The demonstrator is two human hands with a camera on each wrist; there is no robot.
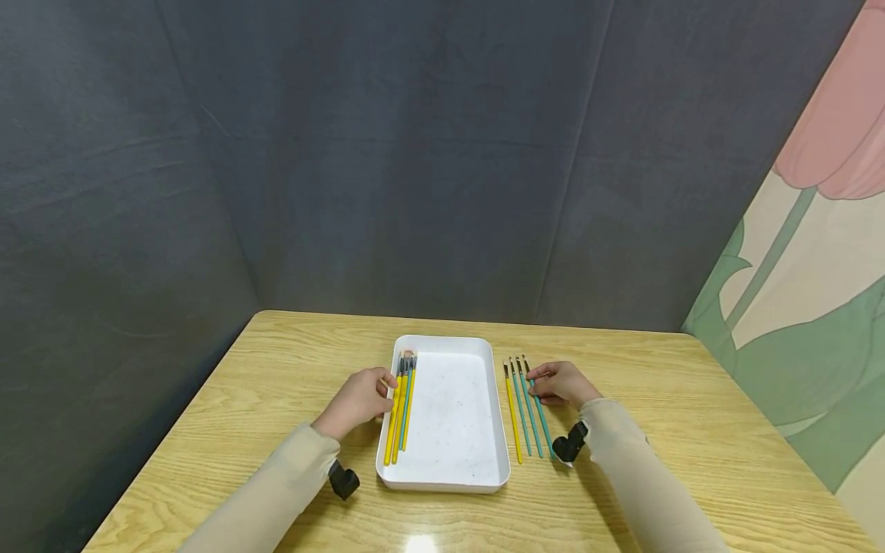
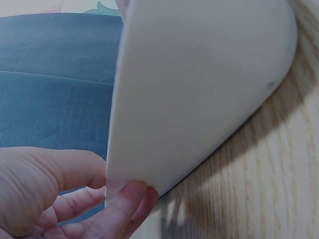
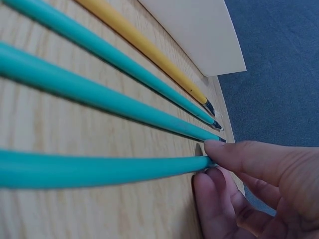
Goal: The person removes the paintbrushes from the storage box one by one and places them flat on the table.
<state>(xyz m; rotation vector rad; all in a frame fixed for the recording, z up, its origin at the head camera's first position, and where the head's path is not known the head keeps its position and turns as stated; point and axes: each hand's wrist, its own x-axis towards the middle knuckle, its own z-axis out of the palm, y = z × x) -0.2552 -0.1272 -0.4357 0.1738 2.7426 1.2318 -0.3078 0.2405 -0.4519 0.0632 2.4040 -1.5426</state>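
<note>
A shallow white tray (image 1: 456, 422) lies on the wooden table. My left hand (image 1: 358, 399) grips its left side wall; in the left wrist view the fingertips (image 2: 132, 196) press the wall's outer face. Inside, along that wall, lie several yellow paintbrushes (image 1: 392, 430) and a teal one (image 1: 406, 411), bristles pointing away. To the right of the tray, my right hand (image 1: 560, 384) pinches a teal paintbrush (image 3: 99, 172) near its bristle end, between thumb and fingers. Beside that brush lie two more teal paintbrushes (image 3: 104, 102) and a yellow paintbrush (image 3: 149, 47), roughly parallel.
A light wooden table (image 1: 276, 369) extends around the tray on all sides. Behind it hangs a dark grey-blue curtain (image 1: 415, 169). At the right, a wall with a painted flower (image 1: 830, 307) borders the table. Each wrist carries a small black camera (image 1: 343, 480).
</note>
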